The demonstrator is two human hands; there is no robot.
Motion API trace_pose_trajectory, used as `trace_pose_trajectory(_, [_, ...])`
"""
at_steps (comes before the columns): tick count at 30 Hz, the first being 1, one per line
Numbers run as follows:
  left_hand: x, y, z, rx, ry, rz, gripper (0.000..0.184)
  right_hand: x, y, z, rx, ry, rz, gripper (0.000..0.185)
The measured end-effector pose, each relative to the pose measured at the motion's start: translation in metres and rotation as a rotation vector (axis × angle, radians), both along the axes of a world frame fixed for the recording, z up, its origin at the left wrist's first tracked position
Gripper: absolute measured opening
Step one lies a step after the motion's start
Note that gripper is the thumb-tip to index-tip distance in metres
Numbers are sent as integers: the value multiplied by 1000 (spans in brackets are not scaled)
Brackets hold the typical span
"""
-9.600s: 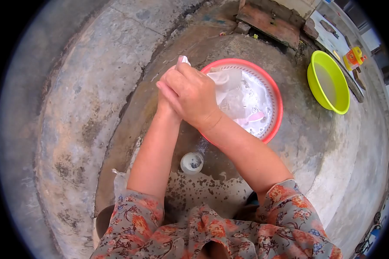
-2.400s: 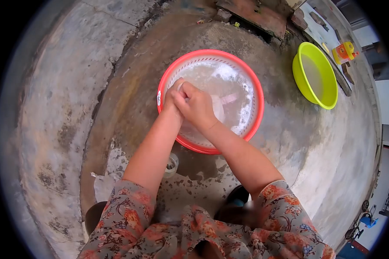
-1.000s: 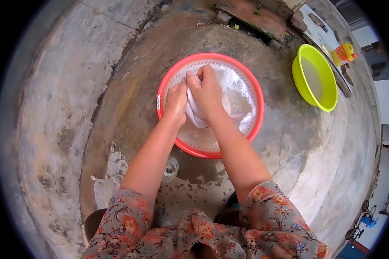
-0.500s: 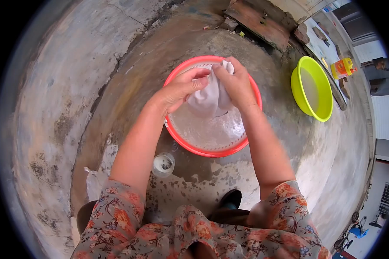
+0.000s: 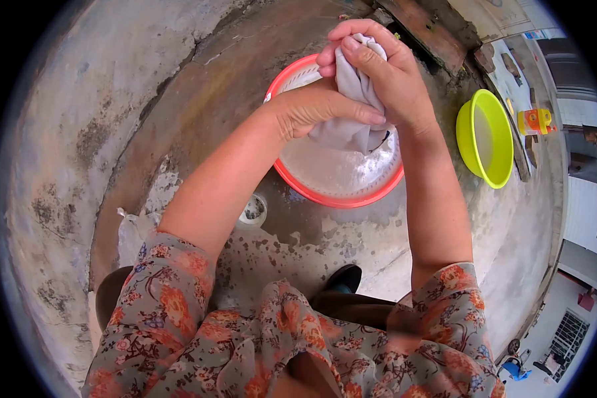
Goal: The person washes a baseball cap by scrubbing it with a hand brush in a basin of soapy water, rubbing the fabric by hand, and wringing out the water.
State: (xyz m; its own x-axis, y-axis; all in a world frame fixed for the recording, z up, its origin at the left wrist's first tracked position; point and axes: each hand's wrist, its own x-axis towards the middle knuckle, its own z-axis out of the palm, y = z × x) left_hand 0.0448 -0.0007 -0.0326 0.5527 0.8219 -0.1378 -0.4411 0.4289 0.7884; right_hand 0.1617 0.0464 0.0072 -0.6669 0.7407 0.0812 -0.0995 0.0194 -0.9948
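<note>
Both hands grip a bunched pale cloth (image 5: 358, 79) above a round red-rimmed basin (image 5: 341, 201). My right hand (image 5: 395, 79) is wrapped around its upper part, thumb over the folds. Lower down, my left hand (image 5: 318, 109) closes on the cloth with the thumb across its front; its other fingers are mostly hidden behind the fabric. The cloth's lower end hangs loose over cloudy, sudsy water (image 5: 331, 166) in the basin, and a small dark mark shows at its edge.
On the right stands a yellow-green basin (image 5: 465, 136), with an orange and yellow bottle (image 5: 536, 122) beyond it. A small clear container (image 5: 253, 211) sits on the wet concrete near the red basin. Broken boards (image 5: 431, 33) lie at the back; a whitish bag (image 5: 132, 232) lies at left.
The cloth has been raised and gathered more tightly. My right hand has moved up and now wraps the top; my left hand has closed on the lower part. The camera view has shifted.
</note>
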Motion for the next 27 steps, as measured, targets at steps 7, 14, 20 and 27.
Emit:
trace_pose_trajectory(7, [20, -2, -9, 176, 167, 63, 50, -3, -8, -5, 20, -241, -203, 16])
trace_pose_trajectory(14, [28, -6, -6, 274, 296, 166, 47, -6, -14, -11, 214, -396, -372, 23])
trace_pose_trajectory(20, [33, -8, -14, 337, 326, 253, 26, -11, -16, -28, 468, -589, -507, 23])
trace_pose_trajectory(27, [25, 4, -34, 411, 697, 281, 34, -12, -17, -37, 358, -517, -480, 29])
